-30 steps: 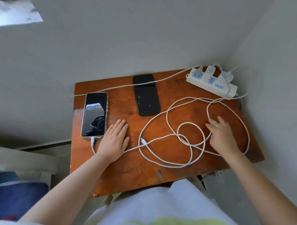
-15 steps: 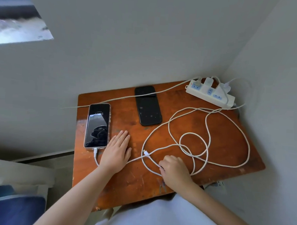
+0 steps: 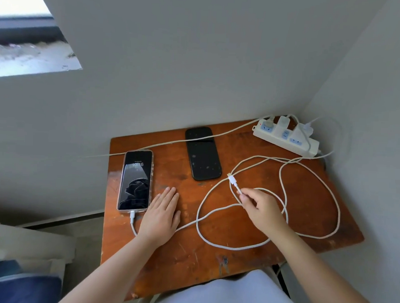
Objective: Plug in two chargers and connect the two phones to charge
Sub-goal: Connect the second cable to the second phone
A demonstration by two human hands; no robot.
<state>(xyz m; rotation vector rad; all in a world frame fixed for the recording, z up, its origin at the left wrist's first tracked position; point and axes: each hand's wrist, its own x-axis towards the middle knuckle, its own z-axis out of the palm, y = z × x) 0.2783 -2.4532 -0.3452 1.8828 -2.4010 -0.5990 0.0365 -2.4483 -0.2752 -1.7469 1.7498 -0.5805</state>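
- Lit phone [image 3: 135, 180]: screen up, left of the black phone, white cable [image 3: 133, 221] plugged into its near end.
- Black phone [image 3: 203, 153]: screen dark, flat, unconnected.
- Loose cable plug [image 3: 232, 179]: just right of the black phone, raised.
- Power strip [image 3: 286, 137]: white, far right of the black phone, two chargers [image 3: 283, 121] plugged in.

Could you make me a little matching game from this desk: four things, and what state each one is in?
1. lit phone
2. dark phone
3. left hand
4. right hand

A. lies flat on the table
B. pinches a cable behind its plug
C. has a cable plugged in
D. has no cable in it

Pairs: 1-C, 2-D, 3-A, 4-B
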